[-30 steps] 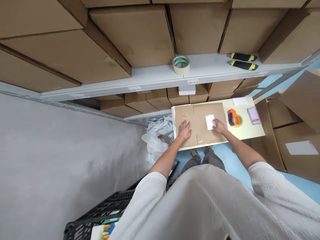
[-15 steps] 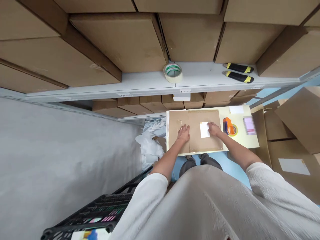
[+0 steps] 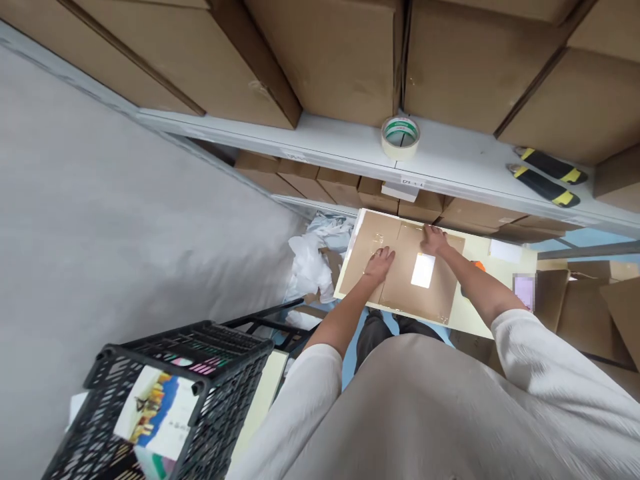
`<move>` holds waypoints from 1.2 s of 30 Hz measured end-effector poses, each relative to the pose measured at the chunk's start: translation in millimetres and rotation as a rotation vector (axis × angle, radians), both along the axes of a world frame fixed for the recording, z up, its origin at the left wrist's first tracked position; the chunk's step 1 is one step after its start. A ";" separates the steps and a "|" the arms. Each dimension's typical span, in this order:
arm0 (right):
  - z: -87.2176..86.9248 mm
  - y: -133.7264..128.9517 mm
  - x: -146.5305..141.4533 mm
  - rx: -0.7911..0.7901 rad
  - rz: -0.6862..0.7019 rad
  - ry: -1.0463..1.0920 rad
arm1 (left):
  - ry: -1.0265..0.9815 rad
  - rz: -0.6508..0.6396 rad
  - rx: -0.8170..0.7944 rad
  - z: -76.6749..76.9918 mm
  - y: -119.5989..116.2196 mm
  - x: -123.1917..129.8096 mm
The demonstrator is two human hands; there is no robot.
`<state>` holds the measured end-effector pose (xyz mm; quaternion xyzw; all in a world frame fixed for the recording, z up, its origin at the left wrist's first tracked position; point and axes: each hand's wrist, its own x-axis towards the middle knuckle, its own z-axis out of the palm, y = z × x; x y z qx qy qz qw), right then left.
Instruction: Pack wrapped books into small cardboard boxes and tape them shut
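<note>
A flat brown cardboard box [image 3: 400, 293] lies on the pale yellow table [image 3: 473, 312], with clear tape at its edges and a seam across it. On its top, right of the seam, sits a white label [image 3: 423, 270]. My left hand [image 3: 381, 264] rests on the box beside the seam, fingers stretched out. Farther back, my right hand [image 3: 435, 239] touches the box near its far edge, above the label. Its fingers lie on the cardboard and no separate object shows in them. My right forearm hides most of an orange tape dispenser [image 3: 479, 266].
A tape roll [image 3: 400, 138] and two black-and-yellow utility knives [image 3: 547, 175] lie on the shelf [image 3: 330, 137] ahead, below large boxes [image 3: 330, 53]. Black crates [image 3: 220, 387] stand at lower left. Crumpled white wrapping [image 3: 310, 267] lies left of the table, open cartons [image 3: 590, 313] to the right.
My right hand has let go of the white label's edge and moved to the far part of the box. My left hand stays on the box. The camera view has turned, showing more of the crate.
</note>
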<state>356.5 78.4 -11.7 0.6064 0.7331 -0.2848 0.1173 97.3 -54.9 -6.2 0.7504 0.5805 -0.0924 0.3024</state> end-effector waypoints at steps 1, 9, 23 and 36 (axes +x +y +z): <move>-0.6 2.6 -3.4 -0.003 -0.006 -0.015 | -0.002 0.000 0.004 -0.7 -1.6 -0.4; 8.3 7.3 -22.1 0.053 -0.097 -0.100 | -0.002 -0.025 0.052 -7.6 -15.4 -4.5; 107.6 -43.4 -12.7 0.366 -0.136 0.207 | -0.228 0.024 0.464 58.7 -21.6 -40.0; 229.1 -132.7 -24.2 0.694 -0.145 0.289 | -0.448 0.227 0.848 193.7 1.0 -64.1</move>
